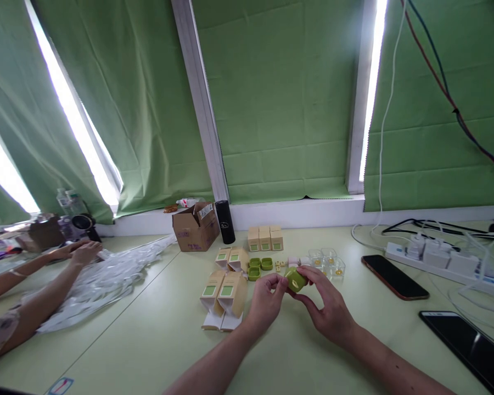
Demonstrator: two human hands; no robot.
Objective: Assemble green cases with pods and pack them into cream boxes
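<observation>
Above the table, my right hand (327, 307) has thumb and fingers curved round a small green rounded cup (295, 280). A pale yellow mark or piece shows on its near side. My left hand (267, 299) is closed in a pinch at the cup's left edge; anything small between those fingertips is hidden. Just beyond lie several square green cups (254, 272), tiny yellow pieces (280, 266) and pinkish-white round pieces (298, 261). Clear plastic cups (327, 262) with yellow bits inside stand behind my right hand. Left of my hands are open tan cartons (232, 291) with green labels.
Closed tan boxes (265, 239) stand farther back, near a cardboard box (195, 227) and black cylinder (225, 222). Two phones (395, 277) and a power strip (444, 263) with cables lie right. Another person's hands (84, 252) touch clear plastic film (102, 282) at left.
</observation>
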